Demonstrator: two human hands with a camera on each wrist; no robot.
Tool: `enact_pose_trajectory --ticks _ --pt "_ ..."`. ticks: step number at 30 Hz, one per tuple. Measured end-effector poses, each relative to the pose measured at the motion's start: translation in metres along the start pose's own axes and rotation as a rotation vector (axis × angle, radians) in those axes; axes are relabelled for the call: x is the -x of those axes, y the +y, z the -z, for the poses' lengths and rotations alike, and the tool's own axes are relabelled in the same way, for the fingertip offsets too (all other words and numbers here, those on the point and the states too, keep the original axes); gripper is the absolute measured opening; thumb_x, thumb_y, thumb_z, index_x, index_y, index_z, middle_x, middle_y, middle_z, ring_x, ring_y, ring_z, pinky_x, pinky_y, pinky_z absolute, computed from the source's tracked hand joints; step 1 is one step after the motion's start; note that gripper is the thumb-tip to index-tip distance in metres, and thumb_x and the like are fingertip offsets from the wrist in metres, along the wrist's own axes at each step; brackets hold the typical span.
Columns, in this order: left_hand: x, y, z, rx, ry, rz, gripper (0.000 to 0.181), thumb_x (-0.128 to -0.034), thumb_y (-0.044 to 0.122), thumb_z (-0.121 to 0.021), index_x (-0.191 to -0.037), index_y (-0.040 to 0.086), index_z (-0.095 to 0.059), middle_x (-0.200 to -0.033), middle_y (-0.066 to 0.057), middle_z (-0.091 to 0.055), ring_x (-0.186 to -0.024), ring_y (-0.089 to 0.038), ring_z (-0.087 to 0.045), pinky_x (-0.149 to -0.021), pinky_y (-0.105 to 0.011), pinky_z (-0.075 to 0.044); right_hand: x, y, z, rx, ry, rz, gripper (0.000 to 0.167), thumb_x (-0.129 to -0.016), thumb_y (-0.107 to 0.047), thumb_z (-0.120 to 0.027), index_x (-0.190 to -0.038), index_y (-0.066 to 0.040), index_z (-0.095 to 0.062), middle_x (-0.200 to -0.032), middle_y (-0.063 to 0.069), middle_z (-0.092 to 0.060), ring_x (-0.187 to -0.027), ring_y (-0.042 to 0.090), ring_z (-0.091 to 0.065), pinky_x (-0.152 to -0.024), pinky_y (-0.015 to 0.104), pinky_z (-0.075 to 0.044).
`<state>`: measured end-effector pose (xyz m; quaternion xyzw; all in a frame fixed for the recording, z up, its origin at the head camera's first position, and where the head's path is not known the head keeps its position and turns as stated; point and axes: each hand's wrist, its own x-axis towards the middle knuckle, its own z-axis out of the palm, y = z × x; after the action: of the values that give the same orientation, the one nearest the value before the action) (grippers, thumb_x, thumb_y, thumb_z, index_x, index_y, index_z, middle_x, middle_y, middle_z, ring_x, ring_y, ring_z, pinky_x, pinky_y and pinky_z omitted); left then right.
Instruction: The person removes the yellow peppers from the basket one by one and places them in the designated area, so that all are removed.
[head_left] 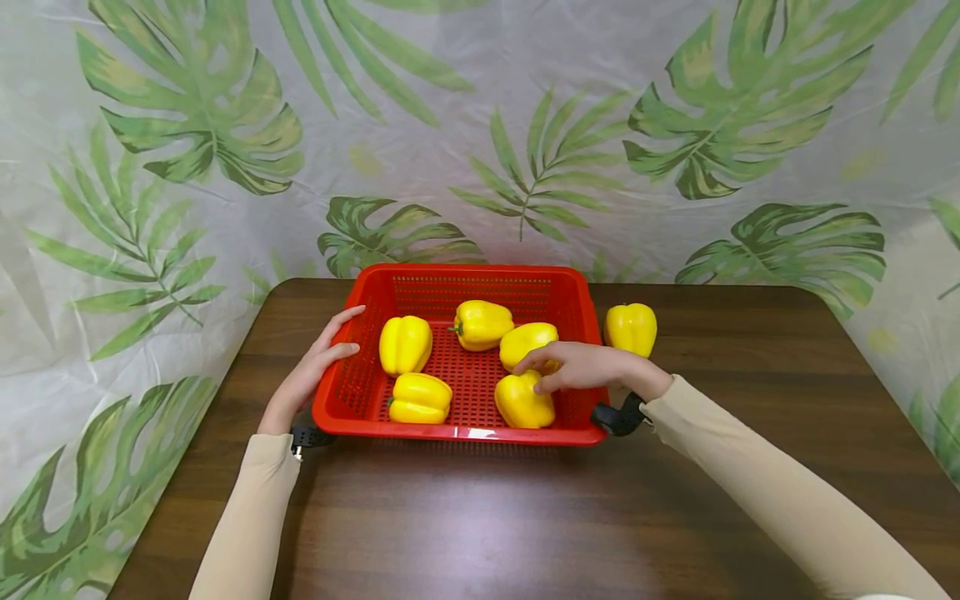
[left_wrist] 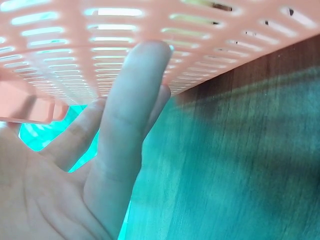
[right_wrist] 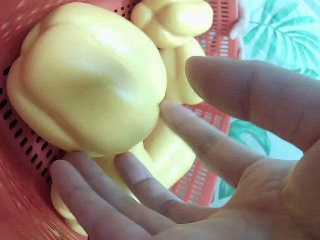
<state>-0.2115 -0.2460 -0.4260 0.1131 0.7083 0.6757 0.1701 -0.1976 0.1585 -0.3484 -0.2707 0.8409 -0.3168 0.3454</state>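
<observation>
A red perforated plastic basket (head_left: pixel 465 432) holds several yellow bell peppers. My left hand (head_left: pixel 311 371) is at the basket's left side; in the left wrist view the thumb (left_wrist: pixel 132 110) lies straight along the slotted outer wall. My right hand (head_left: pixel 581 367) reaches over the basket's right part, beside the front right bell pepper (head_left: pixel 523 402). Seen from the right wrist, its fingers are spread and fairly straight around a large bell pepper (right_wrist: pixel 90 80), fingertips at its edge and the thumb apart from it. Whether they all touch it I cannot tell.
Another yellow bell pepper (head_left: pixel 631 329) stands on the brown wooden table (head_left: pixel 465 517), just outside the basket's right wall. A leaf-patterned cloth (head_left: pixel 420 158) hangs behind the table and down its left side.
</observation>
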Motion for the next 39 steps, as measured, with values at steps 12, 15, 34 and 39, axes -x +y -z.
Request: enact_pose_trajectory --ticks 12,15,34,39 --pt "0.001 -0.002 0.0 0.005 0.001 -0.001 0.058 -0.0997 0.016 -0.043 -0.151 0.026 -0.019 -0.148 -0.017 -0.024 -0.119 -0.045 -0.045 -0.084 -0.046 -0.051 -0.006 -0.002 0.001 -0.096 -0.113 0.037 0.045 -0.093 -0.009 -0.057 -0.137 -0.005 -0.051 -0.141 0.013 -0.043 -0.124 0.032 -0.039 -0.102 0.042 -0.035" --pt "0.001 -0.002 0.0 0.0 0.004 0.001 0.058 -0.0996 0.016 -0.043 -0.151 0.026 -0.019 -0.148 -0.017 -0.024 -0.119 -0.045 -0.045 -0.084 -0.046 -0.051 -0.009 -0.001 0.0 -0.141 -0.133 0.028 0.045 -0.092 -0.007 -0.057 -0.137 -0.006 -0.051 -0.142 0.014 -0.041 -0.128 0.033 -0.036 -0.102 0.043 -0.035" --pt "0.0 -0.002 0.001 -0.013 0.01 0.005 0.058 -0.0989 0.016 -0.043 -0.151 0.026 -0.019 -0.148 -0.016 -0.024 -0.12 -0.044 -0.044 -0.084 -0.044 -0.051 -0.023 -0.002 -0.006 -0.151 -0.191 0.028 0.056 -0.09 -0.003 -0.058 -0.142 -0.015 -0.045 -0.14 0.01 -0.038 -0.116 0.027 -0.036 -0.094 0.036 -0.039" --pt "-0.001 0.0 0.0 -0.013 0.008 0.003 0.059 -0.0989 0.015 -0.043 -0.151 0.025 -0.019 -0.148 -0.016 -0.024 -0.12 -0.045 -0.044 -0.085 -0.044 -0.051 -0.028 -0.002 -0.006 -0.151 -0.197 0.02 0.054 -0.09 -0.002 -0.058 -0.14 -0.018 -0.047 -0.139 0.009 -0.038 -0.121 0.028 -0.035 -0.099 0.04 -0.036"
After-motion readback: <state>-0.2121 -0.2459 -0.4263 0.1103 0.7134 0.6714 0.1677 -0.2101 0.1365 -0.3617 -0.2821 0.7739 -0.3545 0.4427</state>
